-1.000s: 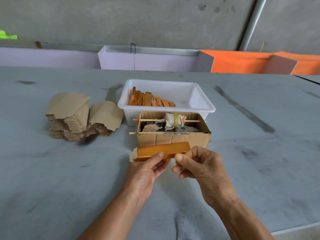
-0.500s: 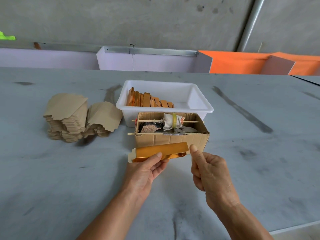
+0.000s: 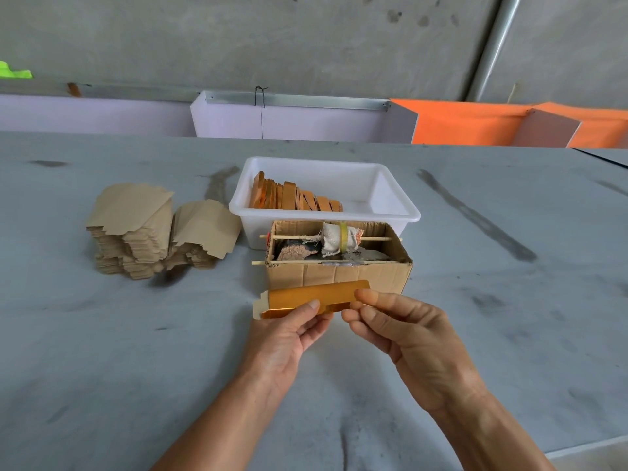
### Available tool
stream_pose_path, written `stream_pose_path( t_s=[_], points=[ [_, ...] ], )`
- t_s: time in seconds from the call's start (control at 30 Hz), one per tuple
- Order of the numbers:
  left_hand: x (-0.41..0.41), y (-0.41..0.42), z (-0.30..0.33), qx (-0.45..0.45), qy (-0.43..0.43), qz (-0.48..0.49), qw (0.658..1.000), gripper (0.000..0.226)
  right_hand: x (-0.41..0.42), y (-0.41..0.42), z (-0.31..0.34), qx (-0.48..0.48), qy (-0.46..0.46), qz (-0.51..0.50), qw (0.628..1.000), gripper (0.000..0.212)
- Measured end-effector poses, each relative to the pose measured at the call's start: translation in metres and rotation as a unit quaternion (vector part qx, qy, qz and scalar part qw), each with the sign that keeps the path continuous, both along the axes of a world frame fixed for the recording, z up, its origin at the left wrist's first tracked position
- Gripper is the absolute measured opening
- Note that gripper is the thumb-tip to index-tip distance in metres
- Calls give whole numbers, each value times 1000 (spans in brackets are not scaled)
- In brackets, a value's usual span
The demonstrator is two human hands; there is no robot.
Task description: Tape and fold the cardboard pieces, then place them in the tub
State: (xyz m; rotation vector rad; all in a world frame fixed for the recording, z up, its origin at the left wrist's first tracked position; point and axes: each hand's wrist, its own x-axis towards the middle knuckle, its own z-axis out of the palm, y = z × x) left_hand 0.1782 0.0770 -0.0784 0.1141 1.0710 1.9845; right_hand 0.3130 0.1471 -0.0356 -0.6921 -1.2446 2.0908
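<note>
A gold-faced folded cardboard piece [image 3: 316, 295] is held just in front of a brown cardboard box. My left hand [image 3: 289, 334] grips its lower edge, thumb on the front. My right hand [image 3: 401, 328] pinches its right end between thumb and forefinger. Behind the box stands a white tub [image 3: 390, 198] with several folded gold pieces [image 3: 292, 198] standing in its left half. The box [image 3: 339, 273] carries a tape roll [image 3: 341, 237] wrapped in cloth on a wooden stick.
Two stacks of flat brown cardboard blanks [image 3: 136, 232] lie to the left on the grey table [image 3: 102, 351]. White and orange panels [image 3: 458, 122] line the far edge. The table's near right edge [image 3: 584, 448] shows.
My right hand, which had drawn back from the gold piece half a second ago, has returned and pinches its right end. The left hand has kept its hold.
</note>
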Motion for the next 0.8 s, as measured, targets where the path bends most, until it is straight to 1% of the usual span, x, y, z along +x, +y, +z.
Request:
stream_pose_path(
  t_s=[0.1,0.23,0.33,0.43,0.5,0.57,0.6,0.7,0.77,0.8],
  points=[
    [0,-1,0,2,-2,0,1000,14,1,-3,1,14,-20,-7,1000,16],
    [-1,-1,1,-3,1,2,1000,18,6,-9,4,107,-94,-32,989,21],
    [-1,-1,1,-12,8,2,1000,16,13,-13,6,136,-127,-51,981,20],
    [-2,-2,1,-18,12,4,1000,14,20,-13,5,164,-176,-86,967,34],
    [-2,-2,1,-18,18,6,1000,13,24,-13,5,166,-195,-105,961,42],
    [0,-2,2,-17,21,8,1000,12,28,-11,5,153,-200,-107,962,44],
    [0,-1,2,-17,21,8,1000,12,30,-11,5,141,-195,-97,966,42],
    [2,-2,2,-13,18,10,1000,13,35,-8,2,57,-127,-43,989,23],
    [2,-2,2,-16,19,14,1000,13,38,-5,3,-10,-82,-12,997,19],
    [2,-2,2,-18,21,15,1000,12,40,-4,3,-29,-69,-5,997,18]
  ],
)
